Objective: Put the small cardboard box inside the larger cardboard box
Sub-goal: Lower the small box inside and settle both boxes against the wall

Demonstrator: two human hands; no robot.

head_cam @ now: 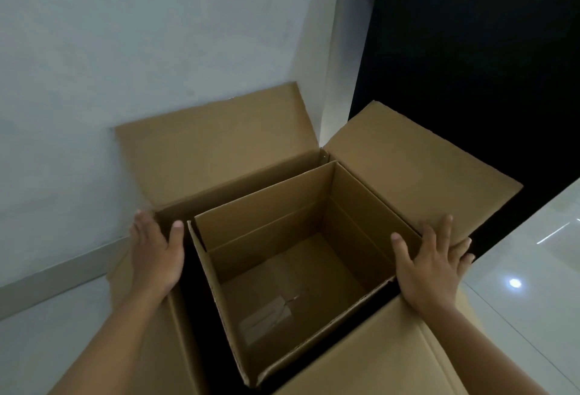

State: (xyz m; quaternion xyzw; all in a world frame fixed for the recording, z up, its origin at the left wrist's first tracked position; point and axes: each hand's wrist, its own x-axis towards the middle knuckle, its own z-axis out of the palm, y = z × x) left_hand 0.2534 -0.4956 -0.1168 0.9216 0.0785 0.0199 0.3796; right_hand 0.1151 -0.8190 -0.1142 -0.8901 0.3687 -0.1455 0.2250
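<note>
The small cardboard box sits open-topped inside the larger cardboard box, with dark gaps along its left and near sides. Its inside is empty, with a taped seam and a pale label on the floor. The larger box's four flaps are spread outward. My left hand lies flat on the left flap, thumb at the opening's edge. On the right flap rests my right hand, fingers spread, thumb beside the small box's right wall. Neither hand grips anything.
A pale wall with a grey baseboard stands right behind the larger box. A dark opening lies at the back right. Glossy white floor tiles reflect a light at the right.
</note>
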